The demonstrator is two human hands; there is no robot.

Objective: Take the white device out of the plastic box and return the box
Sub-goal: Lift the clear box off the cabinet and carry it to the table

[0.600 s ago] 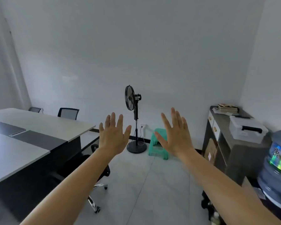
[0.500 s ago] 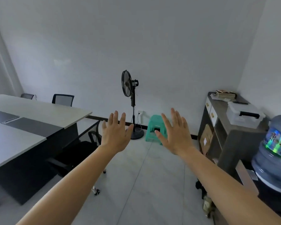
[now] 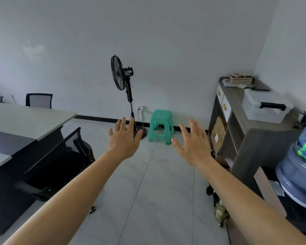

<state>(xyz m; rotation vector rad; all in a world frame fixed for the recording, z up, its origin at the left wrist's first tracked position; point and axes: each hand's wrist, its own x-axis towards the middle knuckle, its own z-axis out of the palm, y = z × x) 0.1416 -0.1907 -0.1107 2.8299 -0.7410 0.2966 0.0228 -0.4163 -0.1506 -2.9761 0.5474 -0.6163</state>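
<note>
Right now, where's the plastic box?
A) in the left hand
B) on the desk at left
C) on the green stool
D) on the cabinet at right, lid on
D: the box sits closed on the cabinet top; both hands, left and right, are open and empty.

Just two bare forearms coming in from the bottom corners, no sleeves, no watch, no rings or gloves that I can spot. Left hand (image 3: 123,138) and right hand (image 3: 193,145) both have slim fingers (image 3: 193,127) with short nails.
</note>
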